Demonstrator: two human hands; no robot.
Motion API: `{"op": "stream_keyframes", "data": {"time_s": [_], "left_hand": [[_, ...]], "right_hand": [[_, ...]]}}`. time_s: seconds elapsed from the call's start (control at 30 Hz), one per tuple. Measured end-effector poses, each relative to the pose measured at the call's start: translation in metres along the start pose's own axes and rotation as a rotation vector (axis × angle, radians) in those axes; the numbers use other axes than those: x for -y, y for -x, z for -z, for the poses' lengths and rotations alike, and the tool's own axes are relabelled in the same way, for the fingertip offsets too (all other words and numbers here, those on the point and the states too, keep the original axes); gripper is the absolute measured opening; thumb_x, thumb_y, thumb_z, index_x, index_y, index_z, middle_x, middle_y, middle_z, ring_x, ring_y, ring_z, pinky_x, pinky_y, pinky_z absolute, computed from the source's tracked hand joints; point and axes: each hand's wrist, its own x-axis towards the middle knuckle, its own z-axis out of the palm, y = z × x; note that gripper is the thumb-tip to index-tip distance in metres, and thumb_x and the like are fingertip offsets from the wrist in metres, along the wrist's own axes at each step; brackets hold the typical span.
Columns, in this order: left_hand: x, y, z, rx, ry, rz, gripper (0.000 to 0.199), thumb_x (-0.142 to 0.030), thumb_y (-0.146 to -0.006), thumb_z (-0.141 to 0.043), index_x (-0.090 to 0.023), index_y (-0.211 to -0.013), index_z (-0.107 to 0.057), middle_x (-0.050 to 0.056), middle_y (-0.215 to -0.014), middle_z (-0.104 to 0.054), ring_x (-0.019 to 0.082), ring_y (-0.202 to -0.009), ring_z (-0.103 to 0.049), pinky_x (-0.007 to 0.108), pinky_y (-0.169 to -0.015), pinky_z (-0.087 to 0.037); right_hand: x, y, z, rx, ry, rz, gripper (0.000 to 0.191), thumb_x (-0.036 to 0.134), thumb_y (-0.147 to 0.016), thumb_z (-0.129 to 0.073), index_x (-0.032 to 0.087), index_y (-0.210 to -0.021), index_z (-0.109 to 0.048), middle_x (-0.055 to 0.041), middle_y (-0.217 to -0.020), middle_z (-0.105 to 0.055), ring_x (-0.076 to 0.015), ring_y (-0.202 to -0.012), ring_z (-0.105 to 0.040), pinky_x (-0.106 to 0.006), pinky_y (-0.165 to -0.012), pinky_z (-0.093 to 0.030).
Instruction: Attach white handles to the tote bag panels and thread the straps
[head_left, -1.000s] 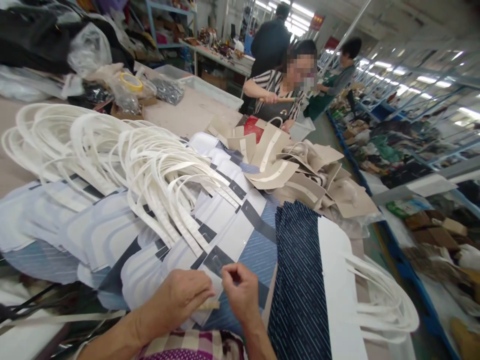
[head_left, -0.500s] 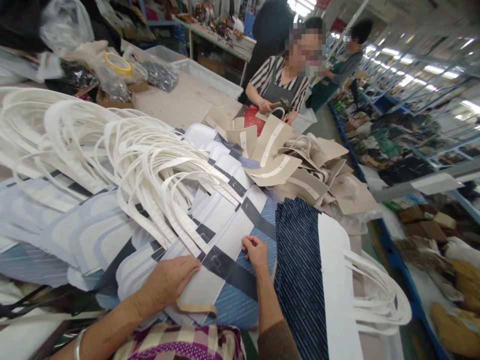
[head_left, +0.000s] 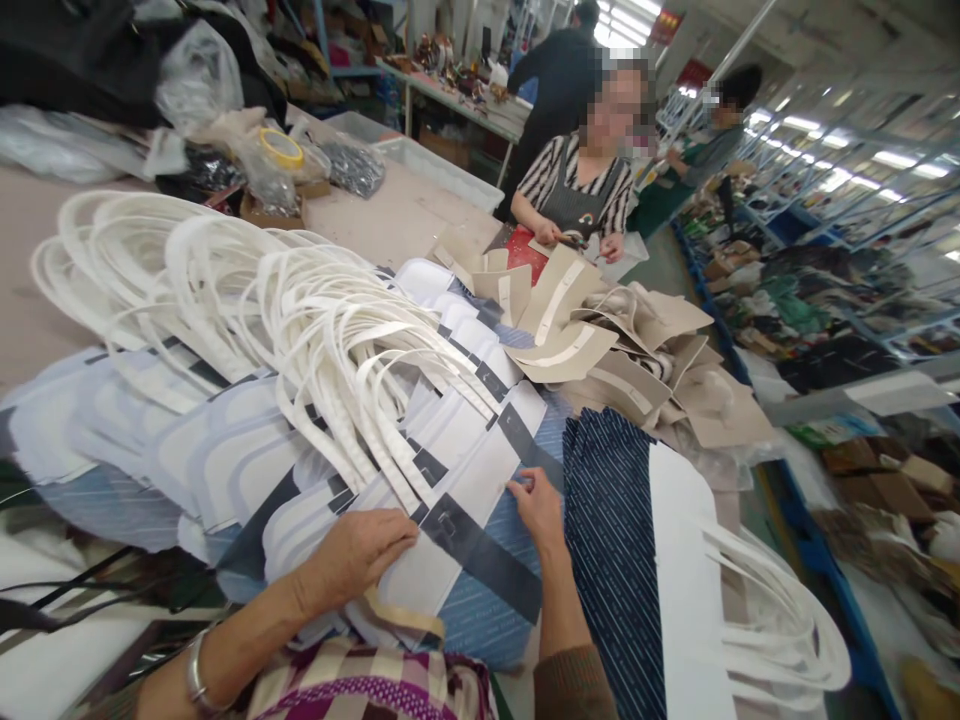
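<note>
Fingers point(head_left: 525, 488) splayed — left hand point(head_left: 352, 560), right hand point(head_left: 536, 515) flat on fabric panel point(head_left: 457, 545)

White bag panel point(head_left: 469, 495) lies flat — a dark grey band point(head_left: 484, 560) slanting across it, small rectangular mark point(head_left: 446, 520) on the band — atop a stack of similar panels point(head_left: 225, 470).

The left hand point(head_left: 356, 560) lies flat, palm down, with its fingers point(head_left: 397, 532) together and pointing right and slightly far. The bare left forearm point(head_left: 247, 665) reaches in from the near left, with a metal bangle point(head_left: 197, 672) around the wrist. The right hand point(head_left: 538, 510) rests apart from it, farther right, its fingers point(head_left: 521, 488) angled left. The right forearm point(head_left: 556, 600) rises from the near edge, emerging from a brown knit sleeve point(head_left: 574, 685).
</note>
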Motion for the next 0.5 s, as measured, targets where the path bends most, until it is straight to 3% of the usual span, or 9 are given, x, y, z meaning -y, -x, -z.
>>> {"op": "stream_keyframes", "data": {"time_s": [0.13,0.27,0.4,0.5], "left_hand": [[-0.010,0.000,0.010,0.030,0.023,-0.001,0.021,-0.023,-0.098,-0.049,-0.023,-0.090,-0.069,-0.002,-0.080,-0.073,0.013,-0.073,-0.068,0.022,-0.067,-0.049],[-0.022,0.007,0.016,0.124,0.045,-0.009,0.018,-0.019,-0.095,-0.053,-0.024,-0.090,-0.069,-0.002,-0.078,-0.072,0.015,-0.075,-0.066,0.023,-0.067,-0.049],[-0.032,0.016,0.017,0.081,0.077,-0.055,0.021,-0.022,-0.094,-0.054,-0.027,-0.109,-0.067,-0.002,-0.082,-0.073,0.015,-0.075,-0.067,0.023,-0.066,-0.049],[-0.041,0.016,0.013,0.078,0.143,-0.076,0.016,-0.023,-0.093,-0.056,-0.028,-0.098,-0.070,-0.004,-0.077,-0.072,0.014,-0.071,-0.067,0.020,-0.064,-0.050]], "right_hand": [[0.058,0.042,-0.030,0.037,-0.056,0.281,0.019,0.035,-0.087,-0.061,0.022,-0.099,-0.068,-0.0046,-0.098,-0.068,-0.0167,-0.081,-0.063,-0.028,-0.081,-0.049],[0.100,0.068,-0.066,0.081,0.052,0.504,0.028,0.027,-0.081,-0.071,0.022,-0.108,-0.065,-0.0056,-0.105,-0.062,-0.0189,-0.091,-0.063,-0.031,-0.083,-0.052],[0.109,0.068,-0.074,0.066,0.232,0.575,0.013,0.025,-0.085,-0.068,0.019,-0.096,-0.063,-0.0051,-0.098,-0.064,-0.0196,-0.090,-0.064,-0.030,-0.078,-0.053],[0.106,0.067,-0.072,0.122,0.410,0.638,0.013,0.027,-0.088,-0.061,0.017,-0.096,-0.062,-0.0083,-0.094,-0.067,-0.0234,-0.089,-0.066,-0.032,-0.072,-0.053]]}}
